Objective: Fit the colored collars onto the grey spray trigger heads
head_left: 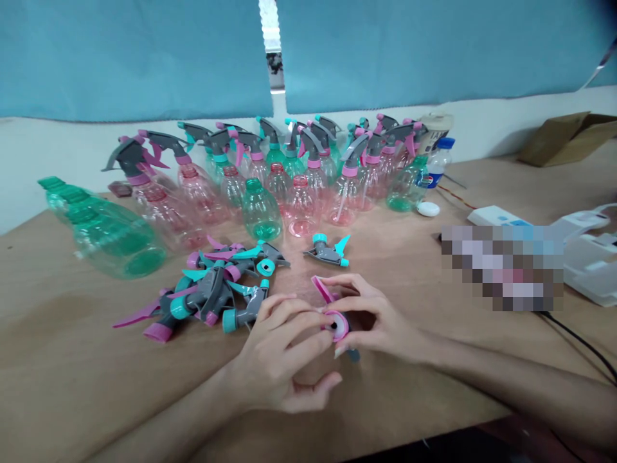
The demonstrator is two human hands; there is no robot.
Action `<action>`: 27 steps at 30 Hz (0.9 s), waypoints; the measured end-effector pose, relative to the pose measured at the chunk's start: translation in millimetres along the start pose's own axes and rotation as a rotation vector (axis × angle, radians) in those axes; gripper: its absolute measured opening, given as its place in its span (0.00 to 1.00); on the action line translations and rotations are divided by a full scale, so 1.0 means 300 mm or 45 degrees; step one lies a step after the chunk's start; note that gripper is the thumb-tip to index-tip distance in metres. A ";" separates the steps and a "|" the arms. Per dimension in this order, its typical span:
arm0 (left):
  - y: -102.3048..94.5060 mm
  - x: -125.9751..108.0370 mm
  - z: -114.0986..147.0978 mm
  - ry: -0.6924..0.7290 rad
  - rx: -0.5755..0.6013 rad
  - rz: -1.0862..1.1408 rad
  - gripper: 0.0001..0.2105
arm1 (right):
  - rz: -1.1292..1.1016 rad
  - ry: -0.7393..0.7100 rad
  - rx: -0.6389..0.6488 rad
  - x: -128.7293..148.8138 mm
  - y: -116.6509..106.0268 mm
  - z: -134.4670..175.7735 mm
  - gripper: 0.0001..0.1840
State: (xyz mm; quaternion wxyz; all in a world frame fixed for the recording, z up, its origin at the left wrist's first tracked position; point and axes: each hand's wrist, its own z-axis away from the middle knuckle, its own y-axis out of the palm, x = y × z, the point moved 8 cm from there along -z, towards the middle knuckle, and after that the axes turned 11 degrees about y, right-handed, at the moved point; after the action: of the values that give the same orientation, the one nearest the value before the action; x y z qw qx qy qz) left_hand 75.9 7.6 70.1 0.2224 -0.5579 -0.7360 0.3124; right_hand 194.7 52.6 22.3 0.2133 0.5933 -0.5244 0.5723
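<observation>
Near the table's front edge, my right hand (373,315) grips a pink and grey trigger spray head (339,326) between thumb and fingers. The round pink collar faces me, showing a white inside with a dark hole. My left hand (284,354) comes in from the left, its fingertips touching the collar's left side while its thumb stays apart below. Whether something small sits under those fingertips is hidden. Left of my hands lies a pile of loose spray heads (207,296) in grey with pink or turquoise parts. One turquoise and grey spray head (328,251) lies alone beyond my hands.
Clear pink and green bottles stand in rows at the back, many with spray heads on. Green bottles without heads (116,241) are at left. A blue-capped bottle (441,164), a white oval object (428,209), white devices (592,251), a black cable (583,344) and a cardboard box (563,140) occupy the right.
</observation>
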 end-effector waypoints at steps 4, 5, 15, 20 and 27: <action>0.002 -0.001 -0.006 -0.011 0.015 0.050 0.11 | -0.004 -0.012 0.034 -0.002 0.005 0.001 0.22; 0.002 -0.002 -0.011 -0.011 0.027 0.056 0.10 | -0.003 -0.011 0.034 -0.002 0.005 0.002 0.22; 0.029 -0.009 -0.029 -0.099 0.156 0.215 0.08 | 0.067 0.019 0.010 -0.002 0.002 0.009 0.20; 0.040 -0.025 -0.019 -0.052 0.118 0.266 0.12 | 0.079 0.024 0.029 -0.006 0.010 0.011 0.21; 0.022 0.003 -0.010 -0.006 0.094 0.134 0.12 | -0.015 0.019 0.008 -0.005 -0.001 0.007 0.20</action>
State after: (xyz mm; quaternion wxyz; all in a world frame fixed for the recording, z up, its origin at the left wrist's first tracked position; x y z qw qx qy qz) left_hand 82.2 10.4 67.5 0.2243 -0.5864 -0.6943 0.3518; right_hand 196.3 51.5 20.7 0.2186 0.5927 -0.5175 0.5772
